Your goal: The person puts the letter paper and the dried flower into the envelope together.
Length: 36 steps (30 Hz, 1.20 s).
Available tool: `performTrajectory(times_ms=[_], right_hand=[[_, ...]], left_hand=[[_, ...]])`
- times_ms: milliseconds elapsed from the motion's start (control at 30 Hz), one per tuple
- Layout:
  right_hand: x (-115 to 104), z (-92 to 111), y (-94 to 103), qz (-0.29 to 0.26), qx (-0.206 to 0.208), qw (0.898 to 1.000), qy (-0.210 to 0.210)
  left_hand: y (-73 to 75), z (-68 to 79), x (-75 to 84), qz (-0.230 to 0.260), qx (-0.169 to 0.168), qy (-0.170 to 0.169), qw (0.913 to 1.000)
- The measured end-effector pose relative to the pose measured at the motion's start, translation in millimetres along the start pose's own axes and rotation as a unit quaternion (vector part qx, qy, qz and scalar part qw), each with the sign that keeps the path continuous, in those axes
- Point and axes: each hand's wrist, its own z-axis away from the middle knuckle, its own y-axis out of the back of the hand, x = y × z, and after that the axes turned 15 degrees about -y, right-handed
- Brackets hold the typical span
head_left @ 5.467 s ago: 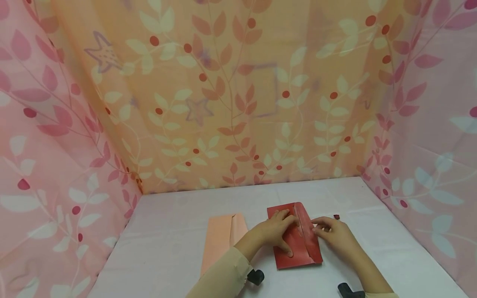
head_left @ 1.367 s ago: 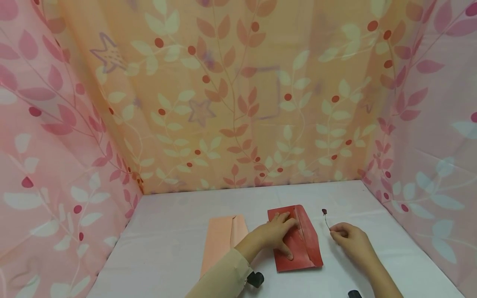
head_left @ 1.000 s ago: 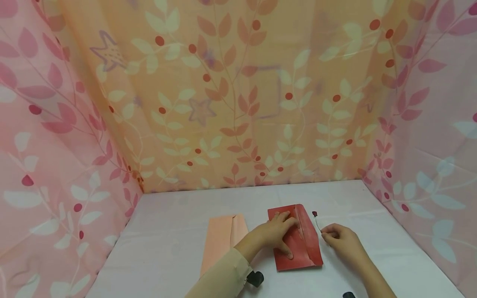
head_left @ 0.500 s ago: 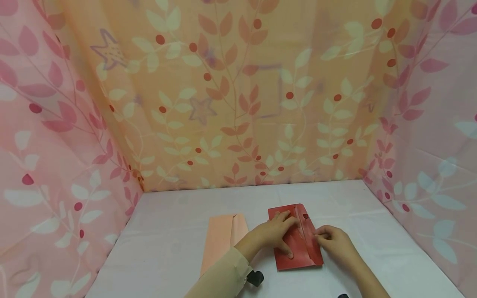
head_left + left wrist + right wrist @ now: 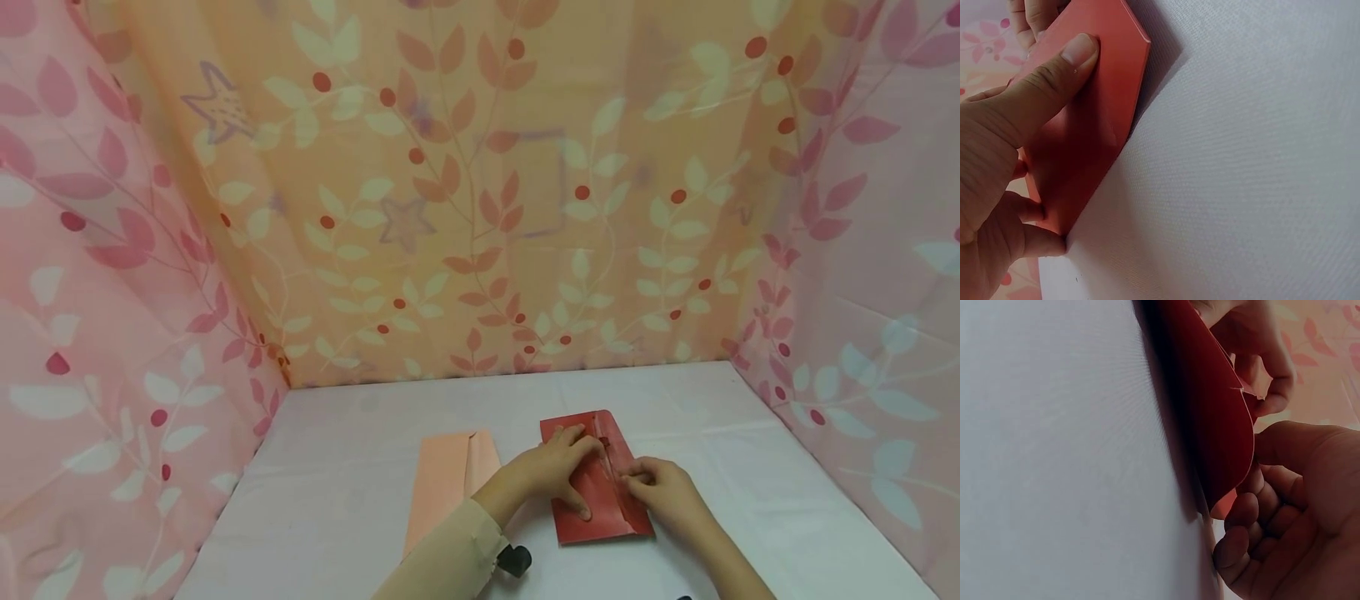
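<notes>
A red envelope [image 5: 603, 500] lies on the white table with its flap side spread to the right. My left hand [image 5: 551, 468] grips it from the left; in the left wrist view the thumb [image 5: 1054, 78] lies on its face and other fingers reach its edge. My right hand [image 5: 663, 492] is at the flap and pinches the thin stem of a small red flower. The dark red flower head [image 5: 604, 442] shows at the envelope's mouth, by the left fingertips. In the right wrist view the envelope [image 5: 1210, 419] hides the flower, and the right fingertips are right at the flap's edge.
A peach envelope [image 5: 438, 479] lies to the left, partly under my left forearm in view. The black wrist camera [image 5: 514, 560] sits below the left sleeve. Patterned cloth walls [image 5: 480, 208] stand behind and on both sides of the table.
My right hand let go of the flap, picked up the flower from the right, and has carried it left over the flap to the envelope's mouth. My left hand has stayed in place.
</notes>
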Motion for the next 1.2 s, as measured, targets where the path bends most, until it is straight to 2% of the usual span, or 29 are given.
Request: performTrajectory(times_ms=[233,500,867,1200], right_hand=[[-2,1,-3.8,0.003,-0.006,1.000,0.023],[0,0,-7.9,0.002,-0.004,1.000,0.030],[3,-2,-10.0,0.036,-0.006,0.997,0.067],[0,1,-12.4,0.057,-0.007,0.995,0.082]], left_hand=[[0.5,1.6,1.8,-0.008,-0.002,-0.001,1.0000],[2.7,3.0,4.0,-0.013,-0.004,-0.002,0.9999],[2.2,0.2,3.4,-0.016,-0.005,-0.001,0.9999],[2.0,-1.0,2.6,-0.017,-0.011,0.005,0.9998]])
